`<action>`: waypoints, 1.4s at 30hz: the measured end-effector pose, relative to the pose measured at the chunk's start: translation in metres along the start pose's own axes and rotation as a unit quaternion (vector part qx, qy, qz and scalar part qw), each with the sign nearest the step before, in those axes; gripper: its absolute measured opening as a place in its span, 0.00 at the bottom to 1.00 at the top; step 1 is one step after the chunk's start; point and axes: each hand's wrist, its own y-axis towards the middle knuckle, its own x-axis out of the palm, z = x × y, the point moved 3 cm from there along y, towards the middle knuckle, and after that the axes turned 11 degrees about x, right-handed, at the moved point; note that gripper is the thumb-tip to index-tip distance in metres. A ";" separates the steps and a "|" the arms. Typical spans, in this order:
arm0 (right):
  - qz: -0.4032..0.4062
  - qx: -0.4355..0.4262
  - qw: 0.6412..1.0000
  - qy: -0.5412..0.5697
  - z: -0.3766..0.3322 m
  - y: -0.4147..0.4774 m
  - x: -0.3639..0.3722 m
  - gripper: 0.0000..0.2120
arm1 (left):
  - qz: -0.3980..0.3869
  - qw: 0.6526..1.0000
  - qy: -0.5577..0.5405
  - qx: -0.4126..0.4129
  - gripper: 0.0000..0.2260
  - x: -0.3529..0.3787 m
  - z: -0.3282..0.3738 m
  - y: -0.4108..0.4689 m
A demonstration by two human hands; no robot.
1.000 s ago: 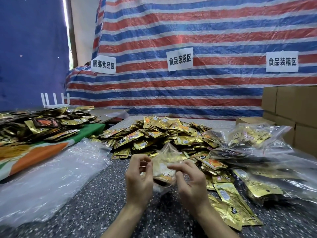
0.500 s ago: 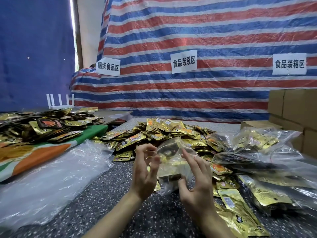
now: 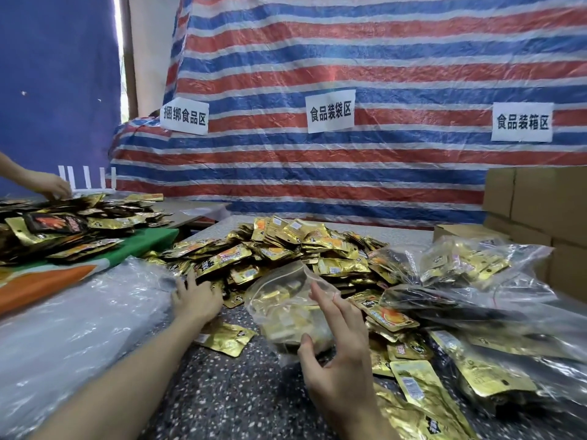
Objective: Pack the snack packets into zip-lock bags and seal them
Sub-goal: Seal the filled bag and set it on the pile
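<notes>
A clear zip-lock bag (image 3: 282, 308) with a few gold packets inside is held up over the speckled table (image 3: 228, 395), its mouth open toward the top. My right hand (image 3: 341, 347) pinches the bag's right side between thumb and fingers. My left hand (image 3: 197, 296) reaches forward, palm down, and its fingers touch the near edge of the big heap of gold snack packets (image 3: 301, 246). I cannot see a packet gripped in it. One loose gold packet (image 3: 226, 338) lies on the table just behind my left wrist.
Filled clear bags (image 3: 463, 265) pile up at the right, with more loose packets (image 3: 422, 395) in front. Cardboard boxes (image 3: 540, 201) stand at the far right. Clear plastic (image 3: 79, 315) covers the left. Another person's hand (image 3: 47, 185) works on a second packet heap (image 3: 63, 227).
My left hand has let go of the bag and moved forward-left onto the packet heap. My right hand alone now holds the bag. Another person's hand has appeared at the far left.
</notes>
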 end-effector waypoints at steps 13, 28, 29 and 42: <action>-0.019 0.035 0.999 0.013 0.001 0.003 -0.002 0.31 | 0.286 0.934 -0.197 0.088 0.07 -0.067 0.023 -0.034; -0.010 0.081 0.996 0.023 0.001 0.001 -0.007 0.29 | 0.286 0.604 -0.732 -0.135 0.12 -0.059 0.057 -0.111; -0.012 0.083 0.996 0.020 0.000 0.002 -0.008 0.29 | 0.295 0.596 -0.737 -0.118 0.12 -0.065 0.057 -0.114; -0.020 0.082 0.996 0.021 -0.006 0.001 -0.008 0.30 | 0.382 0.707 -0.586 0.105 0.16 -0.140 0.084 -0.156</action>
